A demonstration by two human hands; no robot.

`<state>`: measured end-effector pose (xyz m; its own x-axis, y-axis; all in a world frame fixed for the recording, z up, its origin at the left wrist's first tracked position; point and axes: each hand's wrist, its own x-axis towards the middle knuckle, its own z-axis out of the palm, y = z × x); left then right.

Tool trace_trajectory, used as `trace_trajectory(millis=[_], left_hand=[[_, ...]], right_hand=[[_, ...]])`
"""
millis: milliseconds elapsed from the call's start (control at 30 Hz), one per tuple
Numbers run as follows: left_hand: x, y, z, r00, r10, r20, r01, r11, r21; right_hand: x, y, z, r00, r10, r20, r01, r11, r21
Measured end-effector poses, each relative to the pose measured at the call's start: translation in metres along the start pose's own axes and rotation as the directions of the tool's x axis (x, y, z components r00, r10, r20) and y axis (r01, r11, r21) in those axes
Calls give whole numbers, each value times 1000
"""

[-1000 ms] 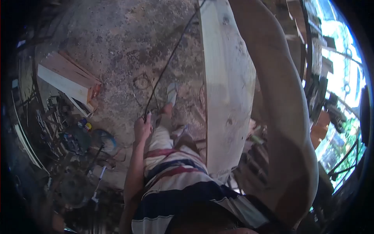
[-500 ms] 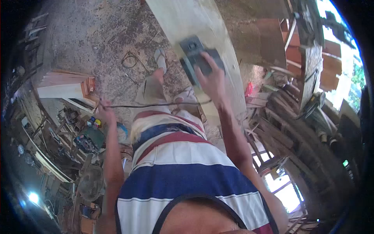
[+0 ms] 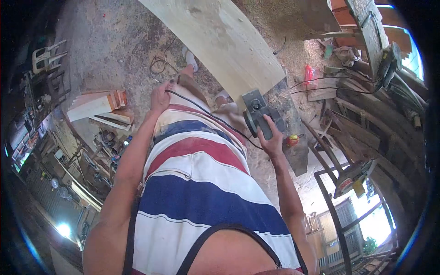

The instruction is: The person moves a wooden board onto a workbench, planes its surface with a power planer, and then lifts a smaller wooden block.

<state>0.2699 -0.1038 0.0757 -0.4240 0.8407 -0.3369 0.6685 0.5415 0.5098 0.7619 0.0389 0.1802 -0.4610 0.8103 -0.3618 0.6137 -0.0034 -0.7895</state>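
My right hand (image 3: 271,140) grips a dark grey power tool (image 3: 256,113), held just off the near end of a long pale wooden plank (image 3: 220,39). A black cord (image 3: 206,114) runs from the tool across my striped shirt to my left hand (image 3: 160,97), which is closed around it beside my hip. My feet in sandals (image 3: 190,57) stand on the sawdust-strewn floor next to the plank.
Cut boards (image 3: 98,104) lie stacked on the floor at left, with tools and clutter (image 3: 107,140) below them. A cord loop (image 3: 158,66) lies on the ground. At right stand wooden benches with a circular saw (image 3: 387,64) and another saw (image 3: 353,176).
My right hand has drawn the power tool back from the plank's surface to its near end. My left hand moved inward toward my hip with the cord. The view swung right.
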Motion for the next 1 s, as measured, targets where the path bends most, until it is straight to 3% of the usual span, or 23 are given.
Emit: trace_trajectory(millis=[67,167,267,333,367,400,433,533,800,833,933,1000], left_hand=[[-3,-12,2,990,22,-142,-43,988,-146],[-11,-10,-8,952,-297,-79,275,938,-212],[-44,-75,25,968,49,-247,24,959,282],[-64,-111,46,985,-85,-148,147,864,482],[-70,-108,45,921,-339,-190,375,904,204],[-73,-100,43,807,-570,-154,562,822,-96],[-77,-98,45,664,-747,-41,682,627,-376],[-103,-95,52,758,-630,-167,552,757,-350],[-104,-97,58,533,-846,-24,625,413,-663],[-99,-95,55,510,-860,-12,610,372,-699],[-91,-97,51,558,-829,-27,567,405,-717],[-78,-102,54,536,-844,0,558,354,-751]], right_hand=[[25,-20,9,999,-49,-7,49,999,4],[76,-57,21,996,-86,24,86,996,0],[129,-86,45,992,-125,19,125,991,-42],[166,-112,58,990,-133,34,136,985,-110],[186,-127,65,987,-157,19,158,985,-71],[206,-137,76,981,-193,2,193,980,-41],[227,-147,86,974,-226,-17,226,974,-12],[286,-178,113,963,-268,-22,268,963,29],[446,-307,177,972,-231,50,234,971,-50],[464,-314,189,957,-291,10,291,956,-26],[507,-334,209,961,-274,35,275,961,-27],[529,-349,220,952,-306,24,307,951,-39]])
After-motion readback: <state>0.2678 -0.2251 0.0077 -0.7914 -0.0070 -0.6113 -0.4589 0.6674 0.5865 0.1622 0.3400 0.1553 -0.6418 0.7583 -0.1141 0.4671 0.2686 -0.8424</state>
